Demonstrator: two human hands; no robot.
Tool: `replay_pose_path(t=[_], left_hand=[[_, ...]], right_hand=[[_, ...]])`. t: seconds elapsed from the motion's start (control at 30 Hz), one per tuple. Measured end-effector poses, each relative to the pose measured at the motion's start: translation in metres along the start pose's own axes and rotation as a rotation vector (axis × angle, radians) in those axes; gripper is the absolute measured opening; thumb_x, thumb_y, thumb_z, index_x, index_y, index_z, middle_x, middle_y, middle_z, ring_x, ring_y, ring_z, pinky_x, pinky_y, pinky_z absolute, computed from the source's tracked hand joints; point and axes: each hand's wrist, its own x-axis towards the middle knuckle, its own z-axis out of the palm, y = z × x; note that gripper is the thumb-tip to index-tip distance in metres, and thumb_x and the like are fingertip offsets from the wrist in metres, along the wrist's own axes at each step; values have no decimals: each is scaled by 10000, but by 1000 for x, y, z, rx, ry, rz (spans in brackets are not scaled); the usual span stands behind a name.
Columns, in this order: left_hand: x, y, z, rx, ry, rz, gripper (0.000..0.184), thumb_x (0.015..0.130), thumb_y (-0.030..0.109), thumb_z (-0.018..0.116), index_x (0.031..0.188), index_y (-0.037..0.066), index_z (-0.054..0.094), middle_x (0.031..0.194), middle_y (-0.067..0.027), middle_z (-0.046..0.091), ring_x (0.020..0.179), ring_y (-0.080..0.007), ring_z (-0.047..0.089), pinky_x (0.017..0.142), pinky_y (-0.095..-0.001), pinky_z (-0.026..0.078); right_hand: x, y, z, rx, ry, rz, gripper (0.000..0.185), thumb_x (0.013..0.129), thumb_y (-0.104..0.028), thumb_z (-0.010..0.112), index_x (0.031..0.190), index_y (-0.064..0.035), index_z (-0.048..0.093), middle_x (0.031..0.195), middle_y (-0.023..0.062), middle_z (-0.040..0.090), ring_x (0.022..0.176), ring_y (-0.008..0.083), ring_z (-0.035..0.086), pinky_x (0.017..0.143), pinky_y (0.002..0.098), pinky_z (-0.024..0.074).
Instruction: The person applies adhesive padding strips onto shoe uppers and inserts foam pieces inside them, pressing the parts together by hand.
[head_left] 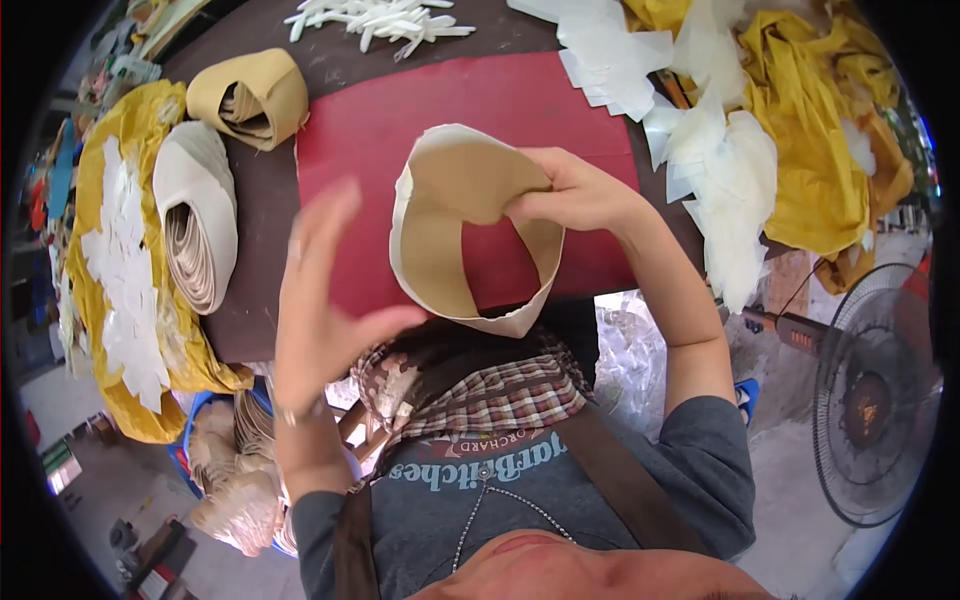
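A wide loop of sheet material (430,240), tan inside and whitish outside, stands open above the red mat. My right hand (575,195) pinches its rim at the upper right, thumb on the inner side. To the left of the loop is my left hand (325,290), with nothing in it, the thumb stretched away from the raised fingers and slightly blurred by motion. The left thumb points towards the lower left edge of the loop. Beneath lies the red mat (350,120), visible through the loop's opening.
Rolled tan sheets (285,85) and a whitish nested roll (215,170) lie on the table's left. White strips (380,20) are at the back. Translucent white pieces (730,170) and yellow sheeting (800,130) are on the right. A fan (870,400) stands at lower right.
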Motion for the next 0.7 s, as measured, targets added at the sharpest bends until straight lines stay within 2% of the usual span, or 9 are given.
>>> replay_pose_path(t=[0.13,0.17,0.2,0.27,0.3,0.43,0.5,0.67,0.7], left_hand=[[63,-50,38,-363,-672,28,903,625,307,882,1366,15,456,1080,-146,659,988,-287,623,874,-369,493],[76,-47,40,-345,-1022,-134,769,669,356,854,1296,41,537,920,-148,675,824,-266,641,767,-367,510],[72,-49,51,-197,-1009,44,480,803,368,751,1134,40,635,803,-175,666,706,-283,644,683,-379,510],[46,-62,76,-342,-785,-33,342,923,345,611,985,12,665,793,-216,652,706,-335,643,662,-393,501],[38,-62,79,-353,-669,-80,334,942,332,581,977,10,664,790,-221,651,707,-347,642,660,-398,500],[20,-51,85,-350,-270,-194,332,975,304,530,973,-3,658,785,-233,646,724,-374,644,662,-414,497],[23,-36,89,-331,-50,-207,324,970,286,544,986,-18,655,829,-233,655,765,-380,645,680,-420,496],[6,-36,124,-257,175,-141,233,916,194,627,1047,4,655,939,-188,674,880,-343,645,771,-398,503],[-2,-37,124,-249,160,-126,224,900,162,650,1057,2,655,986,-172,676,922,-318,644,797,-391,501]], right_hand=[[7,0,-7,8,-243,-76,236,801,4,528,1021,12,615,924,55,658,861,132,601,830,289,466],[6,1,2,-167,41,-50,198,836,-33,545,1017,-2,619,918,90,672,853,175,631,807,292,475],[1,-13,12,-522,331,-86,208,859,-75,577,1057,-21,609,986,119,657,915,238,628,842,337,454],[-22,-24,35,-966,848,-289,313,860,-146,640,1143,-31,571,1077,125,614,994,294,587,891,390,407],[-40,-16,43,-909,872,-375,422,832,-174,682,1198,-27,530,1138,110,575,1034,284,555,915,411,367],[-68,-10,97,-1255,222,-391,294,734,-162,668,1003,-71,589,895,80,586,883,224,573,831,410,397],[-63,-5,69,-1535,338,-416,116,719,-146,574,824,-97,576,688,23,516,747,175,551,723,389,392],[-69,39,39,-1820,331,-396,156,730,-153,573,851,-57,595,834,77,576,835,206,555,749,331,398],[-75,45,55,-1858,364,-201,334,755,-108,551,1060,7,623,1031,112,627,948,214,587,778,350,424]])
